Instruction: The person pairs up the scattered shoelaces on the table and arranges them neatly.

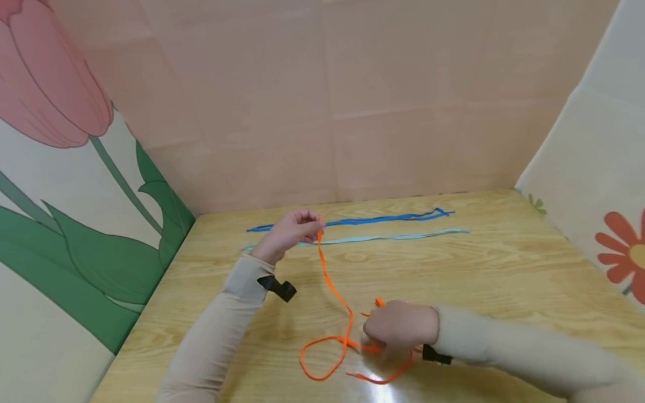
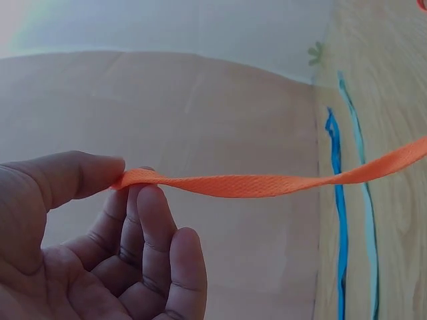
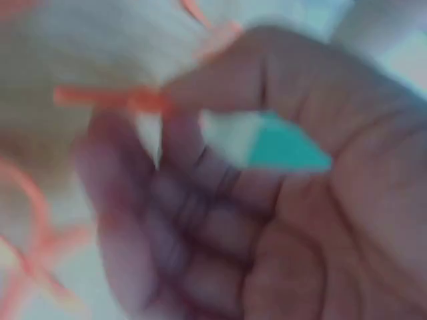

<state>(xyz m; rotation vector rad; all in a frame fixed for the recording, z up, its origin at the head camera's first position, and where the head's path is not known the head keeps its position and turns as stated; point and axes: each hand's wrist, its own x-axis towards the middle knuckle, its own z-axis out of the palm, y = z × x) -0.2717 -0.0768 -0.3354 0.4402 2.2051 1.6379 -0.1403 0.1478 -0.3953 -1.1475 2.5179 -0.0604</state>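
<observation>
An orange shoelace runs from my raised left hand down to the table. My left thumb and fingertips pinch one part of the flat orange shoelace, which stretches away to the right in the left wrist view. Low over the table, my right hand covers part of the orange lacing. In the blurred right wrist view, its thumb and fingers pinch a short stretch of orange lace. Loose orange loops and ends lie around that hand. Whether all the orange belongs to one lace is hidden.
Behind the hands, a blue shoelace and a pale teal shoelace lie lengthwise across the wooden table. A pink wall covering rises at the back, with flower-printed panels at both sides. Something teal shows beyond the right fingers.
</observation>
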